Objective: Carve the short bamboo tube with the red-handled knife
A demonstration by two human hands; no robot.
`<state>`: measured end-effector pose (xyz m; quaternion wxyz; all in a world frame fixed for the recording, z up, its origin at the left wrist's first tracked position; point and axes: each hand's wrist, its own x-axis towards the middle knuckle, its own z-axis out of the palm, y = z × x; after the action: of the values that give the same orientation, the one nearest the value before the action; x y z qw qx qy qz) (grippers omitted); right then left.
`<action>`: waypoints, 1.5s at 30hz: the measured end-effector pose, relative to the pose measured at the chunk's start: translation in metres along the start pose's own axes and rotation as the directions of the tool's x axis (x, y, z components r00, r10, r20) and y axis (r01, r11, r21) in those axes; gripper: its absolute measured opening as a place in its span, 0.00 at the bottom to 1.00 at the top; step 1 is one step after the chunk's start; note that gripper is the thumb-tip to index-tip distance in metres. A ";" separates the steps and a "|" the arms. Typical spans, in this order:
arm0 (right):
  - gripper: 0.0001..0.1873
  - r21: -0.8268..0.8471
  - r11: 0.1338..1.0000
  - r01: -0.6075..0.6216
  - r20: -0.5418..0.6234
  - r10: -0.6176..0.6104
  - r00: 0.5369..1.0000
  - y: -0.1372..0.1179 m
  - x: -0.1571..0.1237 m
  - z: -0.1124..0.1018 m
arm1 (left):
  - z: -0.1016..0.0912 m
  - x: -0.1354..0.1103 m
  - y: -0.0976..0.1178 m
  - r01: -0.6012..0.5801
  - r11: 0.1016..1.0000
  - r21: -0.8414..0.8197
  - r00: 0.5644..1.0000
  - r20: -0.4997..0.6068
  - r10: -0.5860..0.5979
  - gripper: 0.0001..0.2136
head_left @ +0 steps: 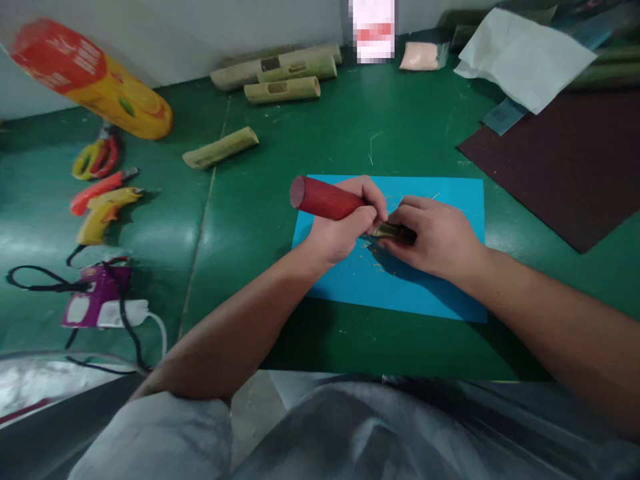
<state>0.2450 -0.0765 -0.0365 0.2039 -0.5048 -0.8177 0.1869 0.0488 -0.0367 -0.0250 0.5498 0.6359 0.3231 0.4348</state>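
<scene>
My left hand is wrapped around a tool with a thick red handle; its working end is hidden by the fingers. Close beside it, my right hand grips a short, dark piece of bamboo with a paler end facing left. The hands nearly meet over a blue sheet. Small pale shavings are scattered on the sheet. Whether the tool touches the bamboo, I cannot tell.
Cut bamboo tubes lie at the back, another bamboo piece nearer. Left are an orange drink bottle, scissors, a yellow glue gun and a power strip with cables. A dark brown sheet lies right.
</scene>
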 end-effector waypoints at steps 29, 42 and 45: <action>0.12 0.057 0.994 0.096 -0.043 -0.094 0.995 0.008 0.004 0.007 | 0.028 0.003 -0.015 -0.099 0.995 -0.003 0.962 -0.256 0.094 0.26; 0.12 0.054 0.992 0.118 -0.063 -0.115 0.991 0.009 0.004 0.007 | 0.022 0.005 -0.007 -0.057 0.977 -0.208 0.964 -0.266 -0.001 0.30; 0.11 0.052 0.994 0.093 -0.059 -0.089 0.994 0.008 0.004 0.005 | 0.026 0.009 -0.011 -0.075 0.983 -0.165 0.943 -0.331 0.017 0.32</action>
<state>0.2471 -0.0701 -0.0443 0.2491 -0.4663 -0.8284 0.1851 0.0769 -0.0370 -0.0346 0.5318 0.5110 0.3556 0.5741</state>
